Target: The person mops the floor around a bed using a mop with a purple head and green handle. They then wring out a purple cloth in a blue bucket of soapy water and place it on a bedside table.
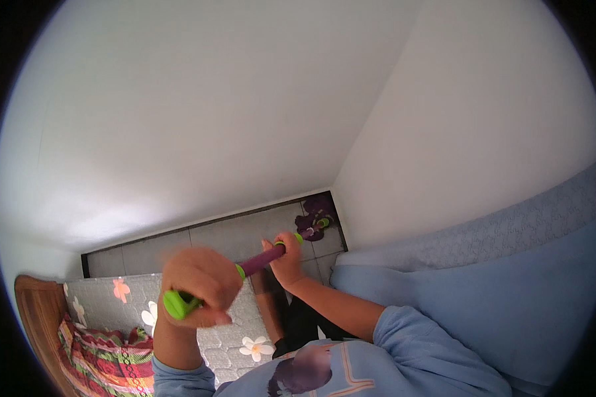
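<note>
A mop with a purple and green handle [261, 262] slants from the lower left to the floor corner. My left hand [201, 283], slightly blurred, grips it near the bright green end, which sticks out below the fist. Farther down the handle, my right hand [286, 258] is closed around the purple part beside a green ring. The dark purple mop head [309, 218] lies spread on the grey floor tiles [228, 228], close to where two walls meet.
White walls [218, 124] with dark skirting [258, 209] enclose the corner. A flowered grey mattress [228, 347], a wooden headboard [39, 307] and a patterned red cloth [114, 362] are at left. A blue-covered bed or sofa [477, 297] stands at right.
</note>
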`<act>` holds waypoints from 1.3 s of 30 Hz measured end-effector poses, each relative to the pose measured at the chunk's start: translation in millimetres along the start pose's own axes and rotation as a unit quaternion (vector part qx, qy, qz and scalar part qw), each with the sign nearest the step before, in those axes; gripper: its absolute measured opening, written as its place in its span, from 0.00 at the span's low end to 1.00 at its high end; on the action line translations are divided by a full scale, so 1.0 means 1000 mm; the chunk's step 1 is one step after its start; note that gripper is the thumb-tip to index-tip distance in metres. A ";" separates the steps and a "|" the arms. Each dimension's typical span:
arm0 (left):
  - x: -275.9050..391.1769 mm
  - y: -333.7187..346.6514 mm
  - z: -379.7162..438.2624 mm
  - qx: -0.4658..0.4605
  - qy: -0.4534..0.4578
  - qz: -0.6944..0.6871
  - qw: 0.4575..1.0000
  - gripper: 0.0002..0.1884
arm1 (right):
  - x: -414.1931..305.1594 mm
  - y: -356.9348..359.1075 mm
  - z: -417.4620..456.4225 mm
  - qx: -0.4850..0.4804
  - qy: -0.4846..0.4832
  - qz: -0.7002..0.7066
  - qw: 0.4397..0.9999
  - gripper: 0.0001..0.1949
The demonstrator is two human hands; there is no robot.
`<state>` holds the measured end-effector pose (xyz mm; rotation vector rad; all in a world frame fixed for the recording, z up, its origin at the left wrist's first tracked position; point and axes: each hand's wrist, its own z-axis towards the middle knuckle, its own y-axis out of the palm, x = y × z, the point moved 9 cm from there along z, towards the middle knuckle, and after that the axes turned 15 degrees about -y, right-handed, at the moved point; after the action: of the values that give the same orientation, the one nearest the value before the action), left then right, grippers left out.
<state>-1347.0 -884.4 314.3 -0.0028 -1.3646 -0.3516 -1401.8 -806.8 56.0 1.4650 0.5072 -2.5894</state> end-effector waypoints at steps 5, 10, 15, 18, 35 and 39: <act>0.008 0.028 -0.002 -0.205 -0.035 0.059 0.976 0.15 | -0.011 0.004 -0.015 -0.031 0.066 0.030 0.997 0.14; 0.014 0.019 -0.002 -0.166 -0.059 0.057 0.983 0.16 | -0.019 0.009 -0.005 -0.084 0.036 0.019 0.996 0.14; 0.029 0.007 -0.011 -0.225 -0.041 0.052 0.972 0.15 | -0.032 0.036 0.008 -0.120 -0.025 0.061 0.991 0.14; 0.038 0.018 0.003 -0.225 -0.050 0.127 0.965 0.09 | -0.038 0.051 0.015 -0.147 -0.026 0.101 0.984 0.13; 0.043 0.043 -0.001 -0.059 0.059 0.153 0.985 0.12 | -0.048 0.043 0.016 -0.269 -0.150 0.135 0.942 0.10; 0.028 0.051 -0.031 -0.089 0.094 0.130 0.983 0.10 | -0.048 0.030 0.000 -0.269 -0.164 0.088 0.945 0.09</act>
<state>-1300.6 -849.0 344.7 -0.2878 -1.1249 -0.2456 -1369.0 -838.1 89.6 0.8422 0.8959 -2.2343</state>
